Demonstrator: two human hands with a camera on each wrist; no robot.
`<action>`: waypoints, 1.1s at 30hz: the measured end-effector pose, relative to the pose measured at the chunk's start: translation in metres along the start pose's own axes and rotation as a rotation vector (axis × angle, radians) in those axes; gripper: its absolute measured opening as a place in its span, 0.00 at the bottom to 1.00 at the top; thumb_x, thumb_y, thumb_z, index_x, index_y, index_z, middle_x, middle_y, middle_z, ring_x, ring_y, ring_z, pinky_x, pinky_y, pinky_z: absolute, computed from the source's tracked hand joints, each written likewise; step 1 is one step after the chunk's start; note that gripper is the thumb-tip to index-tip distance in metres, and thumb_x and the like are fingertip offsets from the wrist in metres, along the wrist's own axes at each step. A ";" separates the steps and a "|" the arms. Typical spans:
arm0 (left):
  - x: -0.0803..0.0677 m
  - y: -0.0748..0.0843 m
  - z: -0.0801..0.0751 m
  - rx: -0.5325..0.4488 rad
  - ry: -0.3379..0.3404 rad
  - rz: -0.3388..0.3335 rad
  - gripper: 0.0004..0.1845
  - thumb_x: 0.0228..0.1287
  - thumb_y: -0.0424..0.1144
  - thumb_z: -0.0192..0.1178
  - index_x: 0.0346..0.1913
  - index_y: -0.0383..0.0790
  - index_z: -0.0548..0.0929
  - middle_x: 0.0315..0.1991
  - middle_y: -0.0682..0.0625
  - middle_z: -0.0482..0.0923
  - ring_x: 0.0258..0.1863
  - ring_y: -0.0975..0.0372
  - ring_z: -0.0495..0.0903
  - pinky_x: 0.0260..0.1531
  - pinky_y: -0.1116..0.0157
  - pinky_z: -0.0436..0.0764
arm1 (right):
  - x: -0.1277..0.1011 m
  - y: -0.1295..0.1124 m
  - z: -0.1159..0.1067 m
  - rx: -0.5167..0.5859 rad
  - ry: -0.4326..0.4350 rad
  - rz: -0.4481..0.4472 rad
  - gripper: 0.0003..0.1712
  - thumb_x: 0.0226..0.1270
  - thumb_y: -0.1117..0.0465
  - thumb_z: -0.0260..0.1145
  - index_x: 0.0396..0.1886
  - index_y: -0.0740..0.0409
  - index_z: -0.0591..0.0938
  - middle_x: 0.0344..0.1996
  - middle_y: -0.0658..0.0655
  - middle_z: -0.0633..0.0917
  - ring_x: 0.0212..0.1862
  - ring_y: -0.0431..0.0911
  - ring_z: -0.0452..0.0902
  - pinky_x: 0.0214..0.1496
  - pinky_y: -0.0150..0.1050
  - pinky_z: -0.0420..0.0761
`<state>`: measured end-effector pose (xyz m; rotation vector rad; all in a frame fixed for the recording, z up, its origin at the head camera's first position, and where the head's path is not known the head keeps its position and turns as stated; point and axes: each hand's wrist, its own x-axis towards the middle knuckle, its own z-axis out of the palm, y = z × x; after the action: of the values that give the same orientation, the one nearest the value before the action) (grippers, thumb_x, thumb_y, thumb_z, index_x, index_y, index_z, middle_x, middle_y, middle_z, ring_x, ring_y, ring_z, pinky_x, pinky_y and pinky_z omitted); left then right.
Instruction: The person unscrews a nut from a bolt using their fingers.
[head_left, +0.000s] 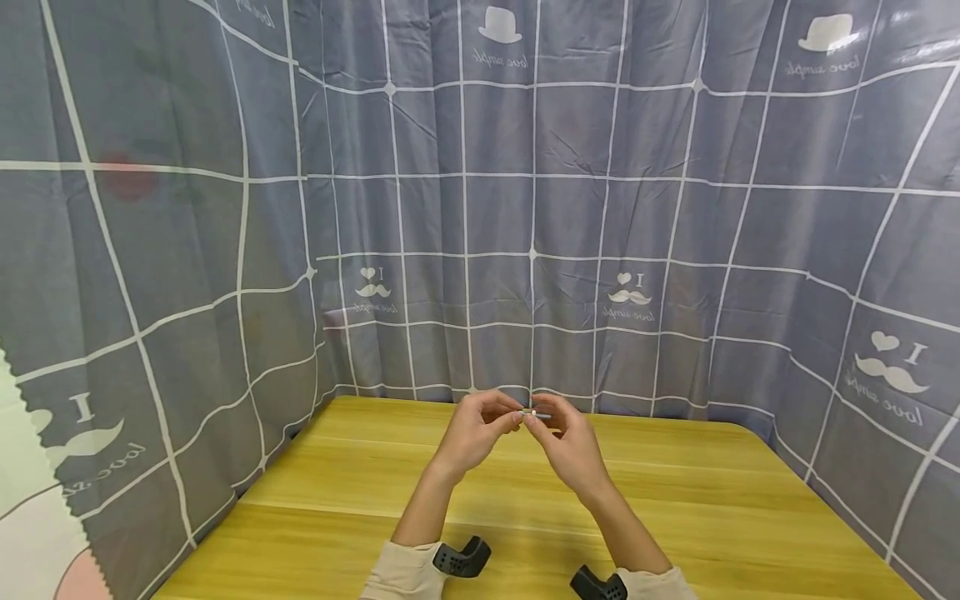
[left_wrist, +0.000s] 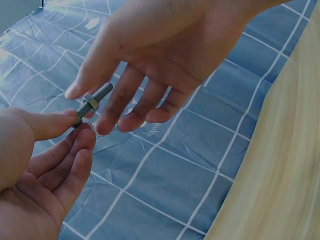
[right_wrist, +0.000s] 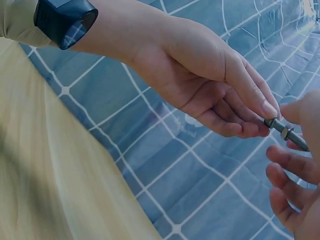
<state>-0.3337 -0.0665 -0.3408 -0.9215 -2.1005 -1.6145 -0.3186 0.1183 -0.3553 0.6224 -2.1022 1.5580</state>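
Note:
A metal bolt point(left_wrist: 104, 92) with a hex nut point(left_wrist: 91, 102) partway along its threaded shaft is held in the air above the table. My left hand point(head_left: 470, 437) pinches the head end between thumb and fingertips, and the free end points toward my right palm. My right hand point(head_left: 573, 450) is around the nut and shaft, thumb and fingers spread apart and loosely bent. In the left wrist view, a gap shows between the right thumb point(left_wrist: 75, 91) and the nut. Whether another right fingertip touches the nut from behind, I cannot tell.
The yellow wood-grain table point(head_left: 675, 500) lies below both hands. A grey-blue curtain point(head_left: 495, 217) with white grid lines hangs behind it and along both sides. Black wrist devices point(head_left: 461, 557) sit at the cuffs of beige sleeves point(head_left: 405, 571).

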 end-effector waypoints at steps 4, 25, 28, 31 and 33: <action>0.000 0.002 0.000 0.000 -0.002 -0.008 0.05 0.73 0.32 0.65 0.45 0.35 0.88 0.38 0.47 0.88 0.36 0.58 0.86 0.42 0.61 0.85 | 0.000 0.001 0.000 -0.005 0.022 -0.005 0.10 0.77 0.59 0.66 0.51 0.58 0.87 0.46 0.54 0.88 0.47 0.50 0.83 0.50 0.46 0.82; -0.002 0.002 -0.003 0.017 0.008 -0.037 0.05 0.74 0.32 0.64 0.45 0.37 0.88 0.37 0.51 0.88 0.37 0.59 0.85 0.43 0.61 0.85 | 0.002 0.005 -0.003 0.026 -0.021 -0.003 0.14 0.77 0.60 0.66 0.56 0.59 0.86 0.50 0.55 0.87 0.51 0.50 0.84 0.54 0.48 0.81; -0.003 0.002 -0.004 0.011 0.010 -0.030 0.04 0.73 0.31 0.64 0.44 0.36 0.88 0.37 0.49 0.88 0.36 0.58 0.85 0.43 0.61 0.85 | 0.002 0.005 -0.003 0.007 -0.030 0.000 0.11 0.78 0.60 0.65 0.53 0.60 0.87 0.46 0.54 0.88 0.49 0.49 0.84 0.53 0.47 0.81; -0.002 0.000 -0.003 -0.001 0.001 -0.016 0.05 0.74 0.31 0.64 0.45 0.34 0.88 0.38 0.46 0.88 0.37 0.57 0.86 0.43 0.61 0.85 | 0.002 0.004 -0.004 0.004 -0.028 -0.015 0.10 0.76 0.63 0.67 0.52 0.60 0.86 0.48 0.54 0.87 0.51 0.50 0.83 0.54 0.48 0.81; -0.001 -0.001 -0.002 -0.005 -0.005 -0.011 0.05 0.74 0.32 0.64 0.45 0.34 0.88 0.39 0.45 0.88 0.38 0.56 0.86 0.44 0.61 0.85 | 0.002 0.002 -0.005 0.007 -0.021 -0.017 0.11 0.75 0.63 0.68 0.54 0.59 0.85 0.50 0.54 0.86 0.52 0.50 0.82 0.54 0.49 0.81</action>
<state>-0.3336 -0.0692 -0.3416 -0.9181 -2.1095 -1.6252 -0.3207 0.1237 -0.3548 0.6603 -2.1020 1.5566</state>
